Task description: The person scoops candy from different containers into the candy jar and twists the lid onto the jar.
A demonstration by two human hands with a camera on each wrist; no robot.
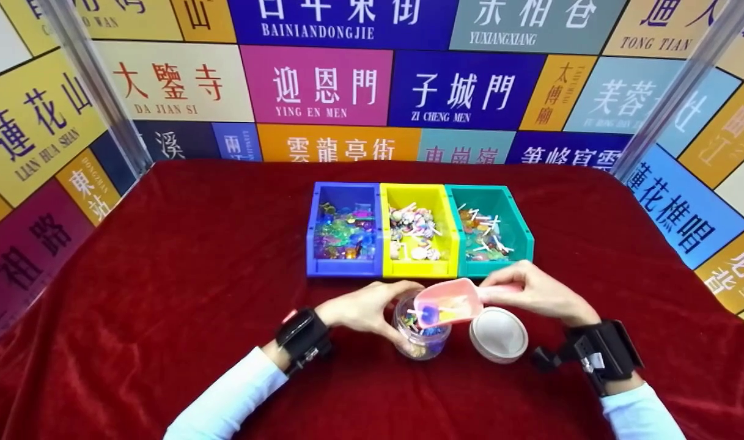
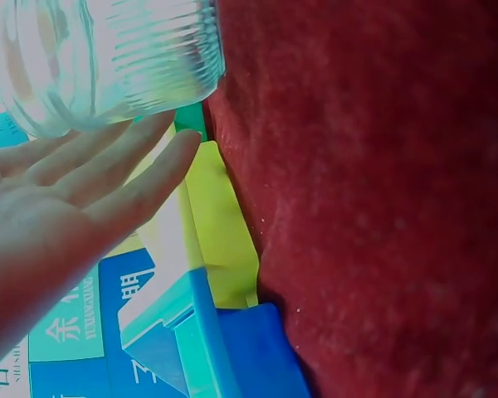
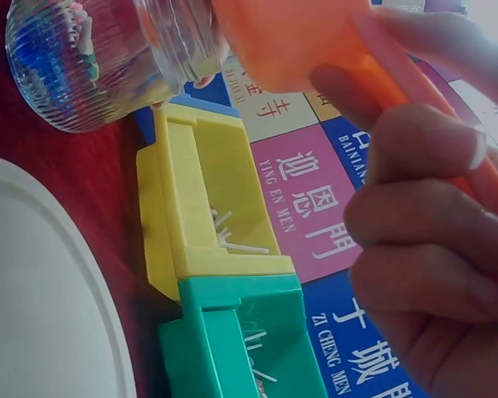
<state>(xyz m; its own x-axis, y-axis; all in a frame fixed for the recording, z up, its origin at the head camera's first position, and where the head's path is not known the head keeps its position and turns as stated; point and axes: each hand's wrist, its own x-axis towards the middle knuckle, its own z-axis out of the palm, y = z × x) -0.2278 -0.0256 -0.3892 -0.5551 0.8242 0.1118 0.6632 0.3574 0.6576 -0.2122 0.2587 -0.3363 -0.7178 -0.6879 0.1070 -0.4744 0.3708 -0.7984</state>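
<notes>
A clear ribbed glass jar (image 1: 422, 349) stands on the red cloth, with colourful small pieces inside. My left hand (image 1: 362, 308) holds it from the left, thumb in front and fingers round the back. In the left wrist view the fingers (image 2: 137, 178) lie along the jar's side. My right hand (image 1: 534, 293) grips the handle of a pink scoop (image 1: 440, 289), tilted over the jar's mouth. Inside the scoop lie a purple piece (image 1: 430, 315) and something yellow, with white sticks. The right wrist view shows fingers curled round the scoop's handle (image 3: 415, 83).
A white round lid (image 1: 499, 335) lies just right of the jar. Behind the hands, blue (image 1: 347, 266), yellow (image 1: 419, 269) and green (image 1: 495, 267) bins stand side by side, holding shiny pieces and small lollipops. Red cloth (image 1: 194, 244) covers the table, with printed panels behind.
</notes>
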